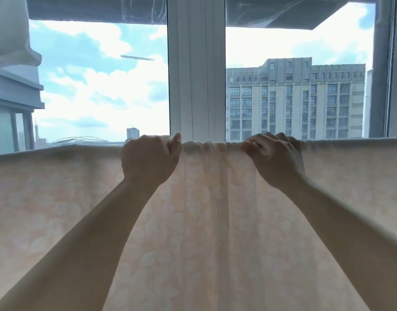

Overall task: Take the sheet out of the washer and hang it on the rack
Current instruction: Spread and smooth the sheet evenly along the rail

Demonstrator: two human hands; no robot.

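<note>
Both arms raised fwd; L hand (150, 158) fisted, R hand (274, 158) fingers curled, prob. gripping (blurred).

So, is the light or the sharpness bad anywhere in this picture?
Head view: strong backlight from the window leaves both hands dark; the right hand is motion-blurred, the left hand sharper; light glows through the sheet; wide-angle lens bends the edges.

I see the sheet (58, 209) draped over a horizontal support that runs across the whole view; the support itself is hidden under the cloth, so I cannot tell what it is. The sheet is pale peach with a faint floral pattern. Its folded top edge lies along that line, smooth far to either side of the window post (196, 75) and bunched into gathers right below the post. From there the cloth hangs straight down.
</note>
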